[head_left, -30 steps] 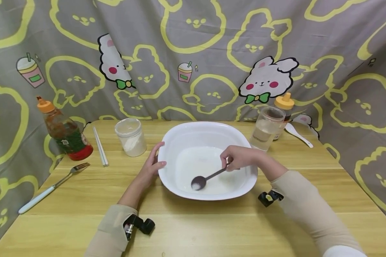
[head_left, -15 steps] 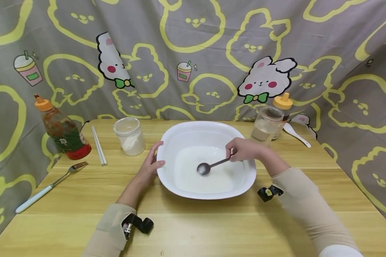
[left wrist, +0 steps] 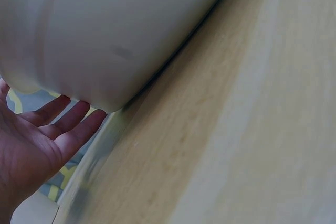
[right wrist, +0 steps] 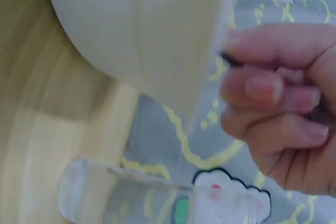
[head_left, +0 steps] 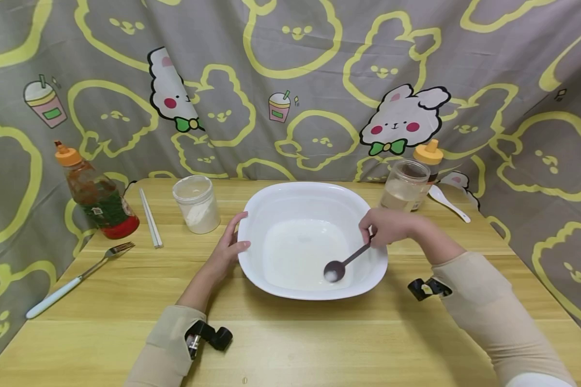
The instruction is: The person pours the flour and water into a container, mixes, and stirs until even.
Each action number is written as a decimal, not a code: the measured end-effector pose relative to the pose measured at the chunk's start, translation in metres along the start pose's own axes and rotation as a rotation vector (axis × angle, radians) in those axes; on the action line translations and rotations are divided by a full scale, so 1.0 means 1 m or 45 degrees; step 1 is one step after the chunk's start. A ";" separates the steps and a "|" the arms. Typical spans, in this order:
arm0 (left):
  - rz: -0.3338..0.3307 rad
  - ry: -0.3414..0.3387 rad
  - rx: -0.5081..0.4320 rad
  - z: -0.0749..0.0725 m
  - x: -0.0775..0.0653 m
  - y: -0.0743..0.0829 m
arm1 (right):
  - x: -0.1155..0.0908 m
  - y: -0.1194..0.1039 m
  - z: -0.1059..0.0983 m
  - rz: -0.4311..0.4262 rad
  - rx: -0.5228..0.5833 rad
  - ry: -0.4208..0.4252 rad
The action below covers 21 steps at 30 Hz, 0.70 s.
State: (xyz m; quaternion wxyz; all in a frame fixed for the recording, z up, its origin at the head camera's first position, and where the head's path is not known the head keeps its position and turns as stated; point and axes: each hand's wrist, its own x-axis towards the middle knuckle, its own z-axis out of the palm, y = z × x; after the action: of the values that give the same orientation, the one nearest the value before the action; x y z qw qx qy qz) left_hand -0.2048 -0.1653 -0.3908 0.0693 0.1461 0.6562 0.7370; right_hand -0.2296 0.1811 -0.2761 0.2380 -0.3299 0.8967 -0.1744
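Note:
A white basin [head_left: 252,269] stands mid-table with milky white liquid [head_left: 290,252] in its bottom. My left hand [head_left: 225,250] holds its left side, thumb over the rim; in the left wrist view, several fingertips [left wrist: 97,114] meet the outer wall from below. With thumb and fingers, my right hand [head_left: 389,226] pinches the handle of a dark spoon [head_left: 334,271] above the basin's right side. The spoon's bowl is down at the liquid near the front right, with some white in it. From the right wrist view, my right hand [right wrist: 286,103] is beside the rim, fingers curled, the spoon mostly hidden.
A jar of white powder [head_left: 197,207], chopsticks [head_left: 150,217], a fork [head_left: 79,279] and a red sauce bottle [head_left: 99,196] are on the left. Behind my right hand stand a jar of clear liquid [head_left: 404,185], a yellow-capped bottle [head_left: 428,153] and a white spoon [head_left: 449,203].
The dark spoon has swept through the basin, first away from me, then right and back toward the front. My right hand has moved right with it; the left hand stays on the basin.

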 end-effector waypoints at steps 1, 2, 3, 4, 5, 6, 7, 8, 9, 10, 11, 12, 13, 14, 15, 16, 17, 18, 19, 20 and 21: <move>0.000 -0.002 -0.001 0.000 0.000 0.000 | -0.002 0.002 -0.004 0.028 -0.024 0.019; 0.001 -0.002 -0.001 0.000 0.000 -0.001 | -0.003 0.004 -0.007 0.050 -0.050 0.041; 0.002 -0.004 -0.002 0.000 0.000 -0.001 | -0.004 0.006 -0.009 0.075 -0.074 0.066; 0.004 -0.005 -0.003 0.000 0.001 -0.001 | -0.004 0.008 -0.011 0.097 -0.097 0.093; 0.007 -0.008 -0.002 0.000 0.001 -0.001 | -0.003 0.009 -0.013 0.116 -0.117 0.119; 0.009 -0.011 -0.003 0.000 0.001 -0.001 | -0.002 0.011 -0.014 0.131 -0.132 0.145; 0.009 -0.013 -0.004 0.000 0.001 -0.001 | -0.001 0.011 -0.015 0.151 -0.140 0.167; 0.009 -0.016 -0.004 0.000 0.001 -0.001 | 0.001 0.012 -0.016 0.165 -0.142 0.188; 0.009 -0.019 -0.007 -0.001 0.001 -0.001 | 0.002 0.013 -0.016 0.180 -0.142 0.206; 0.007 -0.020 -0.008 -0.001 0.001 -0.001 | 0.004 0.013 -0.016 0.189 -0.139 0.221; 0.005 -0.021 -0.009 -0.001 0.001 -0.001 | 0.007 0.014 -0.016 0.196 -0.125 0.237; 0.004 -0.021 -0.013 -0.001 0.001 -0.001 | 0.009 0.015 -0.016 0.201 -0.118 0.254; 0.003 -0.020 -0.016 -0.001 0.001 -0.001 | 0.012 0.015 -0.015 0.207 -0.115 0.274; 0.003 -0.020 -0.018 -0.001 0.001 -0.001 | 0.015 0.016 -0.014 0.210 -0.116 0.293; 0.003 -0.018 -0.019 -0.001 0.001 -0.001 | 0.019 0.016 -0.013 0.224 -0.105 0.307; 0.003 -0.015 -0.018 0.000 0.001 -0.001 | 0.023 0.016 -0.011 0.227 -0.087 0.322; 0.004 -0.014 -0.017 0.000 0.001 -0.001 | 0.027 0.017 -0.009 0.234 -0.065 0.334; 0.005 -0.013 -0.020 0.000 0.001 -0.001 | 0.032 0.017 -0.006 0.237 -0.049 0.345; 0.006 -0.014 -0.020 -0.001 0.001 -0.001 | 0.036 0.016 -0.004 0.233 -0.018 0.358; 0.007 -0.015 -0.021 -0.001 0.001 -0.001 | 0.041 0.016 -0.001 0.222 0.014 0.367; 0.008 -0.019 -0.024 -0.001 0.001 -0.001 | 0.046 0.016 0.003 0.204 0.060 0.372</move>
State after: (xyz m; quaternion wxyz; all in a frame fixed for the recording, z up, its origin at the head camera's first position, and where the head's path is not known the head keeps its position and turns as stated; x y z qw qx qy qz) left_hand -0.2059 -0.1656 -0.3921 0.0731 0.1530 0.6483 0.7422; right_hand -0.2668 0.1611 -0.2998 0.1259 -0.2229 0.9409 -0.2219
